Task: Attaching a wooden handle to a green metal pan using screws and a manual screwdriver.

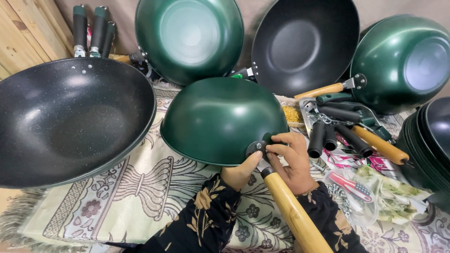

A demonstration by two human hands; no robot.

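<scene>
The upturned dark green metal wok (220, 119) lay on the patterned cloth (140, 187). The right hand (293, 161) pinched its black handle bracket (257, 147), fingers closed; the left hand (239, 173) pressed its thumb there, above the wooden handle (295, 215). Keeping the bracket square would help, I think.

The large black wok (70, 119) at the left runs off the frame's left edge. The stacked black pans (433, 140) at the right are cut by the right edge. The wooden handle (295, 215) leaves the bottom edge. The fastener under the right hand (293, 161) is hidden, perhaps a nut.
</scene>
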